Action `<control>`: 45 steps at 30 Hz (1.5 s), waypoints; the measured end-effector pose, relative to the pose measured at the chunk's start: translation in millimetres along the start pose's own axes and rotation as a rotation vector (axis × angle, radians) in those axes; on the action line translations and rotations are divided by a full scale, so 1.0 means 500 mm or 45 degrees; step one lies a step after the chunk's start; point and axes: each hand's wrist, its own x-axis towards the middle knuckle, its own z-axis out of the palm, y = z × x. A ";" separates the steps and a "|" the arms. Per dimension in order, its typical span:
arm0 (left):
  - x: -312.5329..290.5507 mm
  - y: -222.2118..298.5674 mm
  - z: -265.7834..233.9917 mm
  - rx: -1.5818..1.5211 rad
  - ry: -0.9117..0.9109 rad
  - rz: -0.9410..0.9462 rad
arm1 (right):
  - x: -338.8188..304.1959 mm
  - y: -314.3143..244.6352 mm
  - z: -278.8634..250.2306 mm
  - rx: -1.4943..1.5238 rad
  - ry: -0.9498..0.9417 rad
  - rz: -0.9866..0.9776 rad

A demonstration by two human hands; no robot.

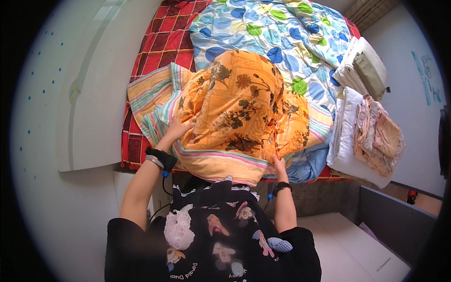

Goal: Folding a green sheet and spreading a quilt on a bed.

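An orange flowered cloth [244, 94] with a striped yellow, pink and green border bulges up in the middle of the bed in front of me. What lies under the bulge is hidden. On its left side rests my left hand [178, 129], thumb and fingers apart, against the fold where orange meets stripes. My right hand [278, 164] pinches the cloth near its front right corner. Beside that hand, a blue striped fabric [307, 162] shows from underneath the cloth.
A blue, green and white dotted quilt [277, 35] covers the far bed, over a red checked sheet [162, 44]. To the right lie folded white bedding [345, 127], pink folded fabric [378, 127] and a grey-green folded piece [369, 70]. A white panel [89, 113] borders the left.
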 end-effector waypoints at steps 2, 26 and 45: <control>0.014 -0.048 0.008 0.150 0.084 -0.354 | -0.044 0.018 0.025 -0.107 -0.235 -0.040; -0.049 -0.167 -0.159 -0.219 -0.621 -0.461 | -0.287 -0.244 -0.017 -0.562 -0.820 0.295; 0.311 0.748 -0.839 -0.712 0.731 0.834 | -0.033 -1.552 0.292 -0.309 0.361 -1.708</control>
